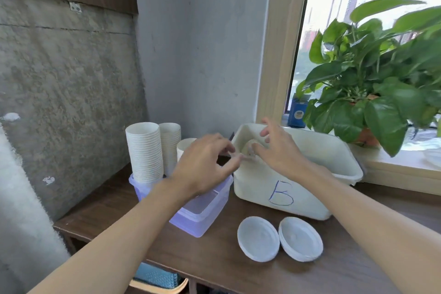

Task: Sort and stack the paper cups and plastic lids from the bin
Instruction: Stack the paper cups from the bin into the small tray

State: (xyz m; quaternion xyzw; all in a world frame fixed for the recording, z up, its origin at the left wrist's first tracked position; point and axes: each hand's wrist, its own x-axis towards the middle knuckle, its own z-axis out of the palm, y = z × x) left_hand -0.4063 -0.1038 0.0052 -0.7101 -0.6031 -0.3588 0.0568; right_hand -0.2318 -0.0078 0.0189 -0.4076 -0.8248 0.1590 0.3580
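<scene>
— Your left hand [205, 162] is at the 9 o'clock end of the bin [298, 188], curled fingertips meeting a pale round piece [249, 149]; it's too blurred to tell if you grip it.

— Your right hand [279, 148] hovers spread and loose over that same end.

— The cup stacks [145, 150] stand at the bin's 9 o'clock, in the clear tub [202, 212].

— Two lids [259, 238] lie on the surface [214, 265] at its 6 o'clock.

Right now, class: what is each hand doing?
Left hand: curled by the cup; grip cannot be told.
Right hand: open, spread over the bin.
</scene>
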